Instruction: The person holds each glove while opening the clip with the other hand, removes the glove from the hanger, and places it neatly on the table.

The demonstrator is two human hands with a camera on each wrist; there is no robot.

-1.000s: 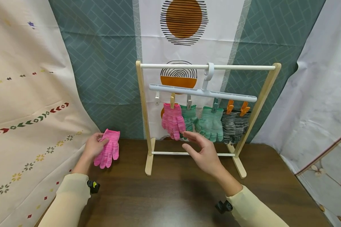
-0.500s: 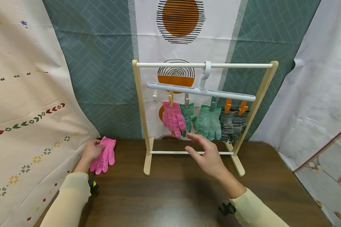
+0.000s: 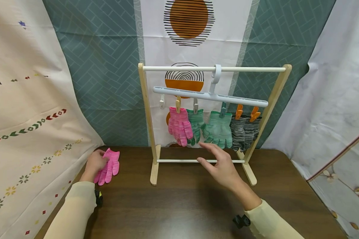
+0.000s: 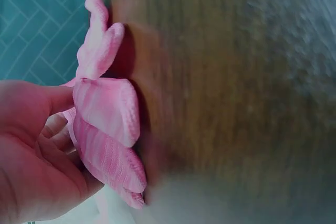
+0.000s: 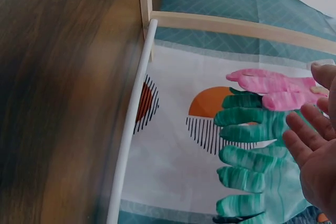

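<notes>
At the table's left side my left hand (image 3: 95, 162) pinches a knitted pink glove (image 3: 109, 168) between thumb and fingers. In the left wrist view the glove (image 4: 107, 111) hangs partly folded, its fingertips right at the wooden table. My right hand (image 3: 222, 167) holds nothing, its fingers spread in front of the drying rack, just below the hanging gloves. From the pale blue hanger (image 3: 210, 96) hang a second pink glove (image 3: 180, 126) on a cream clip (image 3: 178, 104), two green gloves (image 3: 218, 131) and grey-black gloves (image 3: 239, 132) on orange clips (image 3: 255, 114).
The wooden rack (image 3: 146, 106) stands at the back of the brown table (image 3: 179, 205), its feet reaching forward. A white clip (image 3: 162, 101) at the hanger's left end holds nothing. A cream patterned cloth (image 3: 33, 132) borders the left side, a white one (image 3: 317, 109) the right.
My left hand has lowered the pink glove toward the table and slightly left. The right hand has drawn a little to the right, away from the hanging pink glove. The head view has shifted slightly.
</notes>
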